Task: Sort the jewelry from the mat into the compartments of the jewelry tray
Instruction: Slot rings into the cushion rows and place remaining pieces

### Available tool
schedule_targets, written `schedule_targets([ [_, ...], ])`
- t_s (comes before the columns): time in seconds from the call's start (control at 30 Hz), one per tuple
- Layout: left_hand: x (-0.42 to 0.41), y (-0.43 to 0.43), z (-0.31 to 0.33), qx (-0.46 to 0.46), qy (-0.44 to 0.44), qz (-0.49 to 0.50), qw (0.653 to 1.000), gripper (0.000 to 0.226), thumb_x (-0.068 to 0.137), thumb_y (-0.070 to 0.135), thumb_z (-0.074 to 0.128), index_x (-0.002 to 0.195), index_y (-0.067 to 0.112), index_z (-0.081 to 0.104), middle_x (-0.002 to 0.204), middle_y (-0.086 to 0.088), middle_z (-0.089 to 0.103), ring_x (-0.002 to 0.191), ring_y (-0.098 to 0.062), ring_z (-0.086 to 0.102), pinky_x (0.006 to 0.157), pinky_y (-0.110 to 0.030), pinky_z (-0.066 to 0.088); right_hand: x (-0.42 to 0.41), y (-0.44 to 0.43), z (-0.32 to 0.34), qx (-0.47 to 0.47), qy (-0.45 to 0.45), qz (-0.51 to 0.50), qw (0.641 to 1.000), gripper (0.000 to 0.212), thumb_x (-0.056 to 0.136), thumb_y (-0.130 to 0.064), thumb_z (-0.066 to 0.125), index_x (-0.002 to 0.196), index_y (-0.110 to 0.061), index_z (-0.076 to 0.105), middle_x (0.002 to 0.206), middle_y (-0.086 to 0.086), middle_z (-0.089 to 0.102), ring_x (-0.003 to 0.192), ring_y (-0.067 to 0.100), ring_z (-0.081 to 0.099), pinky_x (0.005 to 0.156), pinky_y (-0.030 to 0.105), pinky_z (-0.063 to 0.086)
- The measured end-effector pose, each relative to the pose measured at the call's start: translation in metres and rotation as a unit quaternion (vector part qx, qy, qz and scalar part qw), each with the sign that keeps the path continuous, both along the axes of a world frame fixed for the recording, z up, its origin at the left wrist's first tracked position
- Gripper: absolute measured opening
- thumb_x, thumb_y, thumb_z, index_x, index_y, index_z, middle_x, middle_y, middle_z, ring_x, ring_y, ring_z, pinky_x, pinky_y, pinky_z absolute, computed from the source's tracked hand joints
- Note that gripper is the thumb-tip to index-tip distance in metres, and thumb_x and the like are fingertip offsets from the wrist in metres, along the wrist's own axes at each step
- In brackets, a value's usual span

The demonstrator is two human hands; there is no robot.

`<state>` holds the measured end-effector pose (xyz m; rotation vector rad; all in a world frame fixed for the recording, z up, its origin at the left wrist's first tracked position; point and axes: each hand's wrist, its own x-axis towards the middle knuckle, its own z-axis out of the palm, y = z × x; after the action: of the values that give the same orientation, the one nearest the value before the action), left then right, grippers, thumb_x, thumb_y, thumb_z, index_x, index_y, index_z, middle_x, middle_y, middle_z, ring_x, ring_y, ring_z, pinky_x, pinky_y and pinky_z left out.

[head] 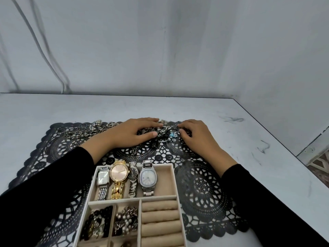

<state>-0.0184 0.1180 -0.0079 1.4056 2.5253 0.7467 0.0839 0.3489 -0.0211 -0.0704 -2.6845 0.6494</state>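
A black lace mat point(201, 189) lies on the white table. The beige jewelry tray point(173, 182) stands at its near edge; several watches point(119, 177) fill the far compartment, bracelets point(125, 222) sit in the left ones, and ring rolls point(160, 219) are on the right. Loose rings and chains point(83, 130) lie along the mat's far edge. My left hand point(131, 133) rests flat on a jewelry heap there. My right hand point(192, 135) has its fingertips curled onto the same heap, beside a charm bracelet with a blue bead point(170, 136). Whether either hand grips a piece is hidden.
The white table point(249, 132) ends at a dark edge on the right, with floor beyond. A grey wall stands close behind the table, and cables point(53, 68) hang down it at the left.
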Motion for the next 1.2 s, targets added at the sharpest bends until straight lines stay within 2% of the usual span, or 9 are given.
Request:
schedule_targets([
  [0.17, -0.010, 0.000, -0.002, -0.015, 0.001, -0.013, 1.000, 0.043, 0.095, 0.053, 0.042, 0.138, 0.054, 0.045, 0.152, 0.025, 0.035, 0.143, 0.003, 0.027, 0.120, -0.032, 0.022, -0.003, 0.002, 0.007, -0.047, 0.007, 0.021, 0.999, 0.019, 0.091, -0.021, 0.059, 0.106, -0.020, 0.071, 0.109, -0.004, 0.068, 0.105, 0.010, 0.056, 0.093, 0.023, 0.040],
  [0.33, -0.015, -0.002, 0.001, 0.014, -0.005, 0.000, 1.000, 0.044, 0.092, 0.036, 0.041, 0.133, 0.045, 0.055, 0.144, 0.024, 0.048, 0.136, 0.003, 0.039, 0.117, -0.030, 0.029, -0.007, 0.008, 0.009, -0.070, 0.004, -0.009, 0.997, 0.022, 0.091, -0.017, 0.060, 0.111, -0.018, 0.069, 0.110, -0.002, 0.067, 0.103, 0.010, 0.058, 0.091, 0.017, 0.040],
  [0.43, -0.011, 0.011, 0.004, 0.012, 0.014, -0.009, 1.000, 0.042, 0.094, 0.045, 0.041, 0.134, 0.045, 0.054, 0.144, 0.024, 0.047, 0.136, 0.002, 0.040, 0.114, -0.027, 0.030, -0.008, 0.008, 0.008, -0.059, 0.001, -0.009, 0.998, 0.023, 0.091, -0.014, 0.059, 0.110, -0.016, 0.070, 0.111, 0.000, 0.067, 0.105, 0.013, 0.058, 0.091, 0.018, 0.039],
  [0.53, -0.006, 0.027, 0.005, -0.001, 0.031, -0.039, 0.999, 0.046, 0.092, 0.060, 0.038, 0.136, 0.050, 0.049, 0.147, 0.024, 0.043, 0.139, 0.003, 0.033, 0.116, -0.027, 0.025, -0.008, 0.008, 0.007, -0.064, 0.011, -0.013, 0.998, 0.020, 0.090, -0.012, 0.059, 0.104, -0.016, 0.072, 0.107, -0.001, 0.067, 0.103, 0.012, 0.058, 0.090, 0.019, 0.040],
  [0.7, -0.009, 0.037, 0.004, -0.046, 0.053, -0.063, 0.996, 0.046, 0.093, 0.060, 0.034, 0.136, 0.052, 0.049, 0.149, 0.028, 0.039, 0.143, 0.005, 0.024, 0.120, -0.033, 0.023, -0.007, 0.010, 0.007, -0.065, 0.011, -0.018, 0.998, 0.015, 0.089, -0.013, 0.060, 0.099, -0.016, 0.071, 0.102, -0.003, 0.067, 0.097, 0.009, 0.058, 0.085, 0.016, 0.038],
  [0.83, -0.015, 0.037, 0.005, 0.011, 0.025, -0.056, 0.998, 0.040, 0.095, 0.053, 0.041, 0.126, 0.042, 0.063, 0.137, 0.027, 0.054, 0.136, 0.006, 0.038, 0.116, -0.036, 0.033, -0.009, 0.012, 0.007, -0.060, 0.005, -0.021, 0.998, 0.016, 0.088, -0.014, 0.061, 0.101, -0.016, 0.070, 0.102, -0.003, 0.064, 0.094, 0.007, 0.054, 0.084, 0.016, 0.037],
  [0.97, -0.014, 0.048, 0.009, 0.043, 0.034, -0.051, 0.997, 0.037, 0.094, 0.054, 0.045, 0.119, 0.037, 0.066, 0.119, 0.024, 0.065, 0.114, 0.004, 0.057, 0.101, -0.035, 0.047, -0.010, 0.013, 0.008, -0.045, -0.012, -0.027, 0.999, 0.017, 0.089, -0.016, 0.061, 0.103, -0.014, 0.070, 0.104, 0.000, 0.062, 0.097, 0.012, 0.055, 0.084, 0.017, 0.036],
  [1.07, -0.014, 0.056, 0.008, 0.037, 0.060, -0.058, 0.996, 0.035, 0.093, 0.049, 0.050, 0.118, 0.033, 0.068, 0.114, 0.019, 0.067, 0.107, 0.002, 0.060, 0.096, -0.035, 0.049, -0.011, 0.013, 0.008, -0.033, -0.020, -0.029, 0.999, 0.017, 0.090, -0.016, 0.060, 0.104, -0.014, 0.069, 0.106, 0.001, 0.061, 0.100, 0.013, 0.055, 0.085, 0.017, 0.035],
  [1.2, -0.016, 0.059, 0.009, 0.051, 0.051, -0.045, 0.996, 0.024, 0.092, 0.041, 0.063, 0.111, 0.031, 0.073, 0.110, 0.016, 0.068, 0.104, 0.001, 0.060, 0.096, -0.033, 0.047, -0.013, 0.012, 0.012, -0.015, -0.044, -0.028, 0.999, 0.016, 0.090, -0.016, 0.058, 0.104, -0.013, 0.067, 0.106, 0.002, 0.057, 0.099, 0.016, 0.054, 0.082, 0.018, 0.035],
])
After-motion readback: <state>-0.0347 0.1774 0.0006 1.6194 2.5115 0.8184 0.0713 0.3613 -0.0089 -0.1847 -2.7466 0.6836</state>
